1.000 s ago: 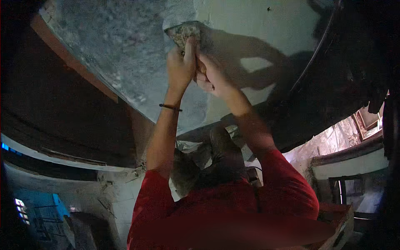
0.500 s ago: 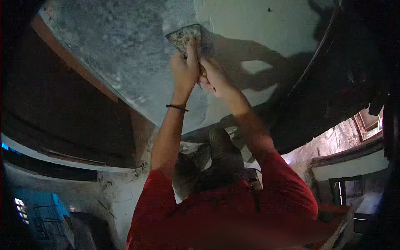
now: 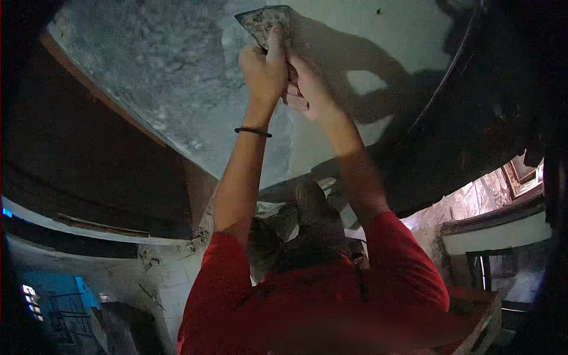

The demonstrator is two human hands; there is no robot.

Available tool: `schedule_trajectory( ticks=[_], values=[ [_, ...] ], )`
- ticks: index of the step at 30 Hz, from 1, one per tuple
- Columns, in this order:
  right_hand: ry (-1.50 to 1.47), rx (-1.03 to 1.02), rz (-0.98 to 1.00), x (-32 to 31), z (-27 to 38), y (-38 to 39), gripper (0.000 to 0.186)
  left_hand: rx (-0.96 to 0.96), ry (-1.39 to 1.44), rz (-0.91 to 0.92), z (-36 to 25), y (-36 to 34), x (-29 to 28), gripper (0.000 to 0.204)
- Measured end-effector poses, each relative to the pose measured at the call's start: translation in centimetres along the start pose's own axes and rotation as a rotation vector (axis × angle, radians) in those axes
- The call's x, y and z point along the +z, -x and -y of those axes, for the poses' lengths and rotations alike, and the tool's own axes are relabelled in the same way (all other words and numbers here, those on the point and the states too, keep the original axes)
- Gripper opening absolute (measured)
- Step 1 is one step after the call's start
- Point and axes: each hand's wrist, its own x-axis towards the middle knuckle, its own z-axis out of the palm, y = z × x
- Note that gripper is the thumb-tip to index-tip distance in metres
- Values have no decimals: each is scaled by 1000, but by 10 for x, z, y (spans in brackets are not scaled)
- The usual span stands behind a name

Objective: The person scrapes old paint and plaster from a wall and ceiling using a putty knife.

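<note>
A stained scraper (image 3: 260, 25) with a broad wedge-shaped blade lies against a pale painted surface (image 3: 349, 29), its wide edge pointing away from me. My left hand (image 3: 263, 68) is closed on it, the thumb stretched up along the blade. Wrapped round the lower part from the right is my right hand (image 3: 307, 89), its fingers curled in against the left palm. The handle is mostly hidden between both hands. To the left of the blade the surface is mottled grey and rough (image 3: 160, 65); on the right it is smooth and greenish white.
A shadow of my arms falls right of the hands. The surface's curved dark edge (image 3: 441, 89) runs down the right. A brown border strip (image 3: 100, 94) lines its left side. My legs (image 3: 319, 213) show below, with rubble and a pale floor (image 3: 177, 296) around them.
Both hands and the scraper have moved farther away from me, up along the surface. My arms are stretched out more, and the grip is the same.
</note>
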Motion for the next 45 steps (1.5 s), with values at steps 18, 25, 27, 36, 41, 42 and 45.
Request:
schedule_trajectory(
  ticks=[18,25,27,36,41,42,45],
  values=[
    [177,-30,70,-14,-13,8,38,-117,43,-146,33,30,-4,51],
    [963,-539,-92,-14,-34,42,60,-234,-135,-128,27,55,-19,63],
    [1158,-798,-141,0,-30,48,70,-239,-117,-126,18,54,-24,63],
    [1216,-755,-63,-5,-41,34,66,-266,-103,95,6,69,-59,48],
    [1331,-754,-225,0,-16,26,61,-267,-43,122,4,89,-74,40],
    [1311,-827,-205,-2,-19,24,60,-291,-70,129,5,96,-76,36],
    [1355,-728,-178,2,-33,36,58,-395,5,93,11,121,-83,28]
  ],
)
